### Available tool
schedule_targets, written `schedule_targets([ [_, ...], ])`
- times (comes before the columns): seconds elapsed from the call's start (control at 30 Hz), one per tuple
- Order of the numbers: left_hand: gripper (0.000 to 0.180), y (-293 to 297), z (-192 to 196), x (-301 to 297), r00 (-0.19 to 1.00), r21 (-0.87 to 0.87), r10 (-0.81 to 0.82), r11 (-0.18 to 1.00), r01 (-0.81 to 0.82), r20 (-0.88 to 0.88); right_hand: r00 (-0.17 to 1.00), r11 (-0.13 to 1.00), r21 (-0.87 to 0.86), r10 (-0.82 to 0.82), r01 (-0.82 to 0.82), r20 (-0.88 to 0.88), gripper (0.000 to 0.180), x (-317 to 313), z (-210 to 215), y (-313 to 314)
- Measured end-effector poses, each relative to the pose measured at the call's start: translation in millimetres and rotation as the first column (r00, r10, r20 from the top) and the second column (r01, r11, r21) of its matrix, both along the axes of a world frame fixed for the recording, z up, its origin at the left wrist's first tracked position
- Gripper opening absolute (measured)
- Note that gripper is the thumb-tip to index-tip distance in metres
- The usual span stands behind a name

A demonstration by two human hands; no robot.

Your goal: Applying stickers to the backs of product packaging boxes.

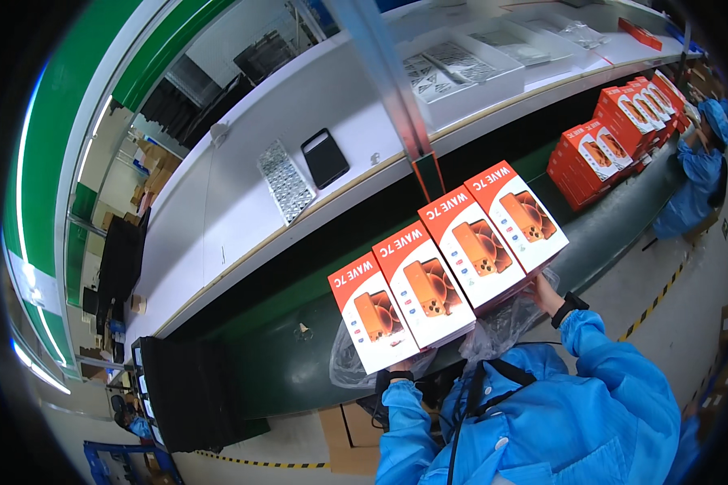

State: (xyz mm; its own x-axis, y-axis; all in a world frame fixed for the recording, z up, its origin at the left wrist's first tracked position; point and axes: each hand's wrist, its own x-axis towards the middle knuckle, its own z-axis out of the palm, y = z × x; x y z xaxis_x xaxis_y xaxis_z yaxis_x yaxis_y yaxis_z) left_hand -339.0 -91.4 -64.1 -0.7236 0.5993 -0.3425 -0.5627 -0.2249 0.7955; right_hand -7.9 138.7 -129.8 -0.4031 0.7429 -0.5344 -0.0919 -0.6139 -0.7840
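Note:
A row of red-and-white phone boxes (425,279), several side by side with a picture of an orange phone on each lid, is between my two hands at the near edge of the belt. My left hand (401,368) is at the near end of the leftmost box, its fingers mostly hidden beneath it. Against the near side of the rightmost box lies my right hand (548,297), fingers bent around the edge and partly hidden. Crumpled clear plastic film (493,335) shows under and beside the boxes.
The dark green belt (283,356) runs beneath a white shelf (210,202) holding a black phone-shaped piece (325,158), a silver patterned sheet (285,182) and white trays (461,105). A metal post (388,81) rises behind the boxes. More boxes (578,174) and a co-worker (700,174) are right.

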Motion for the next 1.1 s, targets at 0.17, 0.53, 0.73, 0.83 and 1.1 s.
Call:
schedule_targets([
  [0.17, 0.038, 12.3, 7.0, 6.8, 0.998, -0.014, -0.024, 1.0, 0.023, -0.058, 1.0, 1.0, 0.014, 0.016, -0.017, 0.024, 0.056, 9.8, 34.1, 8.7],
  [0.53, 0.038, -90.7, 185.5, -23.0, 0.586, 0.138, 0.592, 0.759, -0.637, -0.553, 0.965, 0.678, 0.723, -0.255, 0.132, 0.063, 0.02, 54.1, 244.3, 18.4],
  [0.73, 0.046, -94.1, 295.8, 103.1, 0.628, 0.091, 0.04, 0.995, 0.049, -0.778, 0.916, 0.371, 0.883, 0.376, -0.286, 0.139, 0.028, 14.9, 375.1, -50.1],
  [0.83, 0.039, -37.5, 304.1, 154.4, 0.776, -0.061, -0.165, 0.985, 0.161, -0.609, 0.673, 0.286, 0.784, 0.707, -0.552, 0.216, 0.033, -15.6, 377.1, -62.1],
  [1.1, 0.036, 4.3, 283.7, 208.2, 0.8, -0.082, -0.207, 0.977, 0.195, -0.564, 0.736, 0.399, 0.762, 0.661, -0.509, 0.145, 0.014, -11.9, 347.3, -66.9],
])
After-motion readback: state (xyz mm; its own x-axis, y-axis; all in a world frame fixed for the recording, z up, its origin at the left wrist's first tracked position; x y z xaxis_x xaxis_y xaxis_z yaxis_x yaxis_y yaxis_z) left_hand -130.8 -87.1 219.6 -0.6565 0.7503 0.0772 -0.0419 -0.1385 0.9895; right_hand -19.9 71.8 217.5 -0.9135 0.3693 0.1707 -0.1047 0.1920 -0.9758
